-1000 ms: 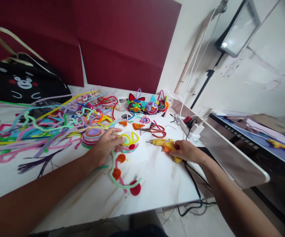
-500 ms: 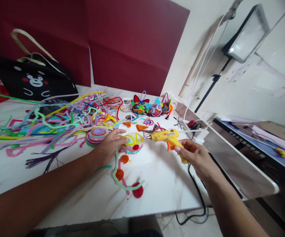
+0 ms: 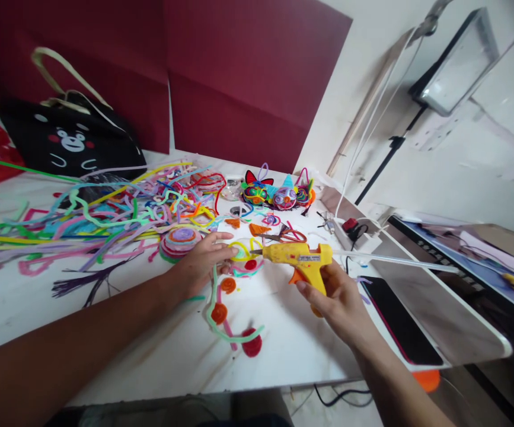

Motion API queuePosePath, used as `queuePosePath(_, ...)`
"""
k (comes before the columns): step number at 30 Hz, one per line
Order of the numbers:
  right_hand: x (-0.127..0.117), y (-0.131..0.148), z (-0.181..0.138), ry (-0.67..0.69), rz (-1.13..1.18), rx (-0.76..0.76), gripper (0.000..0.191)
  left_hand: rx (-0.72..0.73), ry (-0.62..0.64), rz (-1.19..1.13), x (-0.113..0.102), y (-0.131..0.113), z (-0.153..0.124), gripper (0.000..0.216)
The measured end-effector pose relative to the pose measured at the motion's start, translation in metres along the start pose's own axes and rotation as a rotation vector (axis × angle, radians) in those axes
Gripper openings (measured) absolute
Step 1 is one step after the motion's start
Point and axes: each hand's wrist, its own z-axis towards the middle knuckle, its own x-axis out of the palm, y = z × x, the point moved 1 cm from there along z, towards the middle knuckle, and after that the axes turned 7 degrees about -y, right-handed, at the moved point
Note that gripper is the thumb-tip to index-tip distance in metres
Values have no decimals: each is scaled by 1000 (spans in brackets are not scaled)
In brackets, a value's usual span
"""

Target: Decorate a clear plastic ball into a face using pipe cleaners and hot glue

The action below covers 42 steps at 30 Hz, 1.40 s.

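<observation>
My left hand (image 3: 203, 261) is closed around the left side of a small round pipe-cleaner craft piece (image 3: 240, 248) with yellow, red and pink parts. A mint-green pipe cleaner (image 3: 214, 293) trails down from beneath the fingers. My right hand (image 3: 339, 299) grips a yellow hot glue gun (image 3: 299, 255) by its handle, index finger near the trigger. Its nozzle points left, at the edge of the craft piece; I cannot tell if it touches. Below lie orange coiled discs (image 3: 219, 314) and a red disc (image 3: 252, 343). A striped coil ball (image 3: 179, 240) sits behind my left hand.
A heap of loose pipe cleaners (image 3: 105, 213) spreads over the left of the table. Finished ornaments (image 3: 283, 197) stand at the back, with scissors (image 3: 293, 236) nearer. To the right are a power strip (image 3: 358, 237) and a phone (image 3: 403, 323). A black bag (image 3: 70, 139) stands back left.
The glue gun has turned more upright and side-on, its nozzle moving left over the craft piece. My right hand has shifted slightly left and down, uncovering the phone. My left hand keeps its hold.
</observation>
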Motion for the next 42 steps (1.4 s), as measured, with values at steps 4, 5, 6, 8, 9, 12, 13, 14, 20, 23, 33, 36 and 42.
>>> queuePosePath(4, 4, -4, -3, 34, -51, -63, 30, 1, 35, -25, -1, 0, 0, 44)
queuePosePath(5, 5, -5, -3, 31, -60, -60, 31, 1, 48, -34, -1, 1, 0, 44)
queuePosePath(6, 5, -6, -4, 25, -67, -61, 32, 2, 58, -42, -1, 1, 1, 45)
queuePosePath(8, 6, -8, -4, 8, -73, -74, 32, 7, 79, -61, -3, 3, 2, 45)
queuePosePath(9, 7, -9, -4, 4, -76, -80, 32, 10, 88, -71, -3, 4, 3, 45)
queuePosePath(12, 8, -9, -5, 4, -87, -97, 30, 18, 113, -89, -5, 7, 5, 47)
queuePosePath(13, 9, -9, -5, 6, -89, -101, 30, 19, 118, -91, -5, 7, 6, 47)
queuePosePath(14, 9, -8, -5, 8, -90, -105, 30, 20, 121, -91, -5, 8, 6, 47)
queuePosePath(20, 12, -9, -6, 10, -130, -121, 30, 33, 141, -85, -5, 7, 5, 48)
queuePosePath(23, 12, -9, -6, 7, -157, -129, 28, 40, 148, -79, -4, 5, 3, 48)
queuePosePath(33, 15, -6, -8, -12, -248, -200, 24, 59, 154, -60, -5, 8, 6, 49)
queuePosePath(36, 15, -9, -9, 4, -267, -178, 25, 62, 154, -55, -6, 8, 7, 49)
queuePosePath(42, 14, -14, -10, 40, -244, -162, 27, 52, 137, -41, -5, 7, 5, 50)
